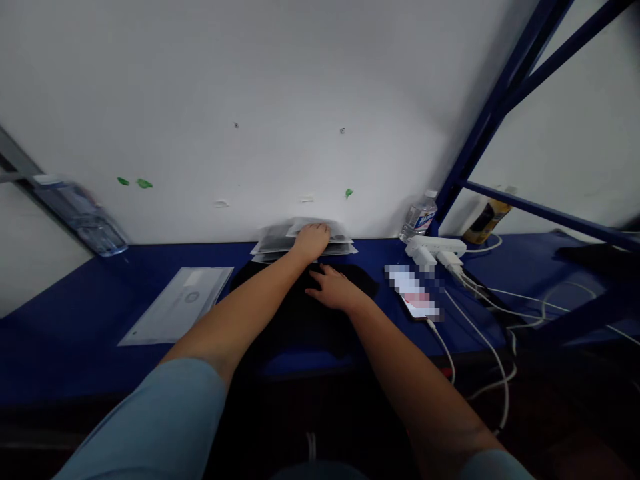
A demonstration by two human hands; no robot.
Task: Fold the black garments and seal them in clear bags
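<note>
Against the wall lies a stack of clear plastic bags point(273, 239) with dark contents. My left hand point(313, 241) rests on top of the stack, its fingers pressed together; whether it grips a bag I cannot make out. Below it, a black cloth point(295, 320) is spread over the blue surface to the front edge. My right hand point(333, 287) lies on the upper part of the cloth, fingers apart and holding nothing. To the left, a flat frosted bag point(175, 307) lies on the surface.
A phone point(413, 292), a white power strip point(435, 248) with cables and a small bottle point(421, 215) stand right on the blue table point(65, 287). A large clear bottle point(83, 217) is at left, a yellow bottle point(487, 217) behind the blue frame point(475, 143).
</note>
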